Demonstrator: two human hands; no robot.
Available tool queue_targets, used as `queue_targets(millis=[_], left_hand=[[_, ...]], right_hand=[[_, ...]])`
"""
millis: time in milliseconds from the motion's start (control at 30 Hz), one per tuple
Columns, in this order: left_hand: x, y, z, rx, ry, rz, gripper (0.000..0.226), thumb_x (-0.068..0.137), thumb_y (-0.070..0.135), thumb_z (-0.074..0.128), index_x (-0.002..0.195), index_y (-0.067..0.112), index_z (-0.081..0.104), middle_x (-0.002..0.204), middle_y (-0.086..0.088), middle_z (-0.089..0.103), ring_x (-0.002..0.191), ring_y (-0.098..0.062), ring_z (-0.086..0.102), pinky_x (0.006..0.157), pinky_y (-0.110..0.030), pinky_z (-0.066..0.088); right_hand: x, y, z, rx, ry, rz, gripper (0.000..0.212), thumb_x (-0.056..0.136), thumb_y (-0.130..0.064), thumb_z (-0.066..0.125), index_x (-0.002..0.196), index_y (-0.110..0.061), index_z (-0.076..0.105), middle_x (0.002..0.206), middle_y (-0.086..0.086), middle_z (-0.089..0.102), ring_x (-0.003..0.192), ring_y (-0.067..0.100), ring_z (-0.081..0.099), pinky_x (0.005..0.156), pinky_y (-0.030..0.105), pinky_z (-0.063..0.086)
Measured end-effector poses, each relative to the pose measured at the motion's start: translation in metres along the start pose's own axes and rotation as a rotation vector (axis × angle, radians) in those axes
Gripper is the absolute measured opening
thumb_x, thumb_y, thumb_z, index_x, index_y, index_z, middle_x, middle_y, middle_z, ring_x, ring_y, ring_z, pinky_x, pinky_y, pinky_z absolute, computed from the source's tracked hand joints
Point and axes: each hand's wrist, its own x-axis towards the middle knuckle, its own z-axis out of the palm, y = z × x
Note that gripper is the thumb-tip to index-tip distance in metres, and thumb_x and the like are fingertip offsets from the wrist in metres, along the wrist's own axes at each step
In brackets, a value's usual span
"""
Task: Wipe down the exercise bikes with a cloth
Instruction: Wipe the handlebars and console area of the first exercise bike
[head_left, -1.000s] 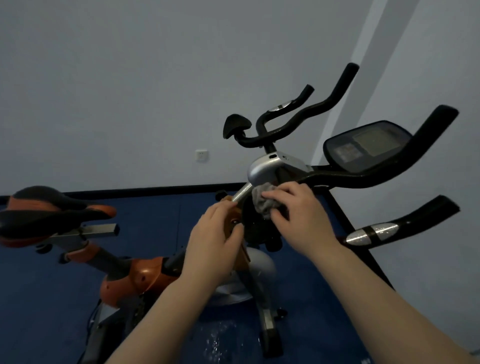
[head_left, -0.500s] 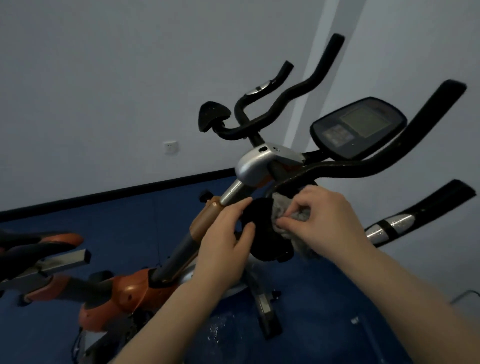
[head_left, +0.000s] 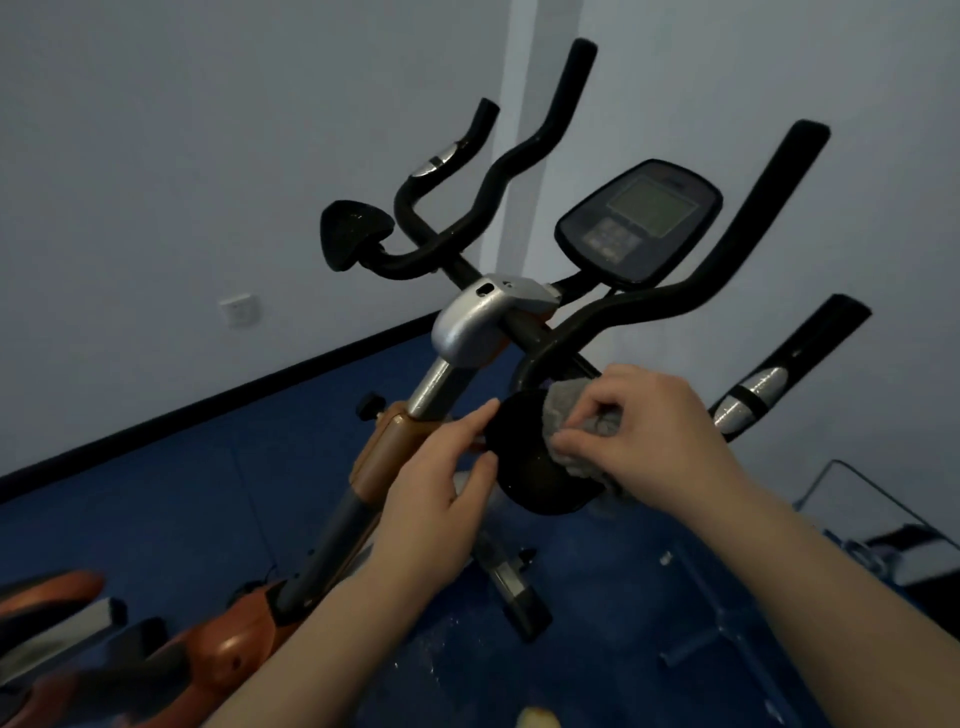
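Grey cloth (head_left: 582, 415) now sits lower on the black pad (head_left: 530, 467); my right hand (head_left: 649, 431) keeps pinching it, left hand (head_left: 441, 483) open against the pad.

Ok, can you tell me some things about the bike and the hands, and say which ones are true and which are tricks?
1. The right hand pinches a grey cloth. True.
2. The cloth is pressed against the screen. False: it is against the round black pad near the person; the screen sits higher up, untouched.
3. The left hand has fingers on the pad's left edge. True.
4. The floor is red. False: it is blue.
5. The left hand has its own cloth. False: no cloth shows in it.
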Motion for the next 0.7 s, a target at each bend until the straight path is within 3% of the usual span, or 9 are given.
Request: queue_targets(millis=[100, 167, 233, 300, 400, 467, 533, 700], left_hand=[[0.003, -0.001, -0.004, -0.093, -0.036, -0.002, 0.039, 0.095, 0.020, 0.051, 0.131, 0.033, 0.055, 0.113, 0.036, 0.055, 0.111, 0.007, 0.055, 0.093, -0.019, 0.048], [0.005, -0.001, -0.006, -0.242, -0.043, -0.024, 0.032, 0.097, 0.024, 0.046, 0.126, 0.027, 0.059, 0.114, 0.034, 0.060, 0.109, 0.005, 0.058, 0.090, -0.013, 0.047], [0.006, 0.000, -0.008, -0.324, -0.038, -0.026, 0.031, 0.096, 0.029, 0.041, 0.119, 0.027, 0.062, 0.111, 0.031, 0.064, 0.105, 0.003, 0.062, 0.084, -0.009, 0.046], [0.006, -0.001, -0.009, -0.361, -0.071, -0.034, 0.031, 0.096, 0.032, 0.040, 0.118, 0.028, 0.062, 0.111, 0.028, 0.066, 0.102, 0.001, 0.064, 0.082, -0.010, 0.047], [0.008, -0.003, -0.014, -0.402, -0.105, -0.034, 0.034, 0.094, 0.039, 0.041, 0.118, 0.028, 0.063, 0.112, 0.024, 0.067, 0.103, -0.003, 0.065, 0.085, -0.014, 0.049], [0.009, -0.004, -0.016, -0.420, -0.120, -0.043, 0.039, 0.091, 0.042, 0.040, 0.118, 0.028, 0.064, 0.112, 0.021, 0.068, 0.104, -0.004, 0.065, 0.086, -0.015, 0.049], [0.007, -0.006, -0.015, -0.429, -0.116, -0.045, 0.042, 0.090, 0.044, 0.040, 0.119, 0.025, 0.064, 0.111, 0.018, 0.069, 0.102, -0.005, 0.065, 0.084, -0.014, 0.049], [0.008, -0.004, -0.016, -0.467, -0.141, -0.084, 0.042, 0.091, 0.039, 0.038, 0.118, 0.019, 0.064, 0.108, 0.015, 0.070, 0.098, -0.007, 0.067, 0.079, -0.014, 0.050]], right_hand=[[0.003, -0.021, 0.016, 0.015, 0.138, 0.017, 0.017, 0.068, -0.033, 0.077, 0.074, -0.030, 0.062, 0.080, -0.014, 0.056, 0.078, 0.004, 0.055, 0.067, 0.022, 0.043], [-0.007, -0.032, 0.037, -0.100, 0.199, 0.028, 0.018, 0.072, -0.029, 0.076, 0.079, -0.027, 0.060, 0.084, -0.012, 0.056, 0.080, 0.008, 0.053, 0.068, 0.023, 0.042], [-0.021, -0.035, 0.047, -0.234, 0.183, -0.034, 0.016, 0.072, -0.029, 0.077, 0.080, -0.024, 0.063, 0.083, -0.007, 0.059, 0.078, 0.012, 0.055, 0.066, 0.023, 0.038], [-0.029, -0.032, 0.040, -0.289, 0.054, -0.096, 0.014, 0.071, -0.034, 0.077, 0.078, -0.025, 0.068, 0.081, -0.007, 0.062, 0.077, 0.014, 0.058, 0.065, 0.024, 0.037], [-0.016, -0.034, 0.022, -0.107, -0.070, 0.036, 0.013, 0.069, -0.048, 0.071, 0.073, -0.036, 0.068, 0.081, -0.015, 0.064, 0.078, 0.004, 0.058, 0.066, 0.024, 0.045], [-0.004, -0.038, 0.025, 0.051, 0.087, 0.142, 0.014, 0.069, -0.049, 0.071, 0.072, -0.035, 0.067, 0.081, -0.016, 0.064, 0.077, 0.000, 0.058, 0.066, 0.023, 0.048], [-0.003, -0.045, 0.039, -0.017, 0.154, 0.116, 0.012, 0.074, -0.042, 0.072, 0.077, -0.032, 0.068, 0.085, -0.013, 0.063, 0.082, 0.005, 0.058, 0.070, 0.026, 0.048], [-0.026, -0.045, 0.043, -0.334, -0.139, -0.122, 0.012, 0.080, -0.039, 0.067, 0.088, -0.030, 0.071, 0.098, -0.009, 0.065, 0.093, 0.015, 0.054, 0.074, 0.028, 0.041]])
